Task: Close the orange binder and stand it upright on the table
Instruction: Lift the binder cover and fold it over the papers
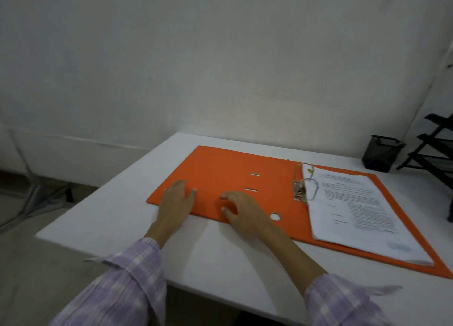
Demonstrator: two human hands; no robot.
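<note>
Your left hand (177,198): fingers (181,185) flat, spread on open cover, gripping nothing. Right hand (241,209): fingers (224,198) curled loosely on same cover, nothing held. Orange binder (220,176) lies wide open, flat on counter (220,259); papers (360,208) on rings (307,178). Nothing done yet: closing and standing both left.

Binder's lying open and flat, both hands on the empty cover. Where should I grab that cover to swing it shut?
Take the orange binder by its left cover's free edge, coming in from the left, likely fingers slipped under since it lies flat on the table. The left hand is already nearest. The rings and papers sit right, so fold rightward.
</note>
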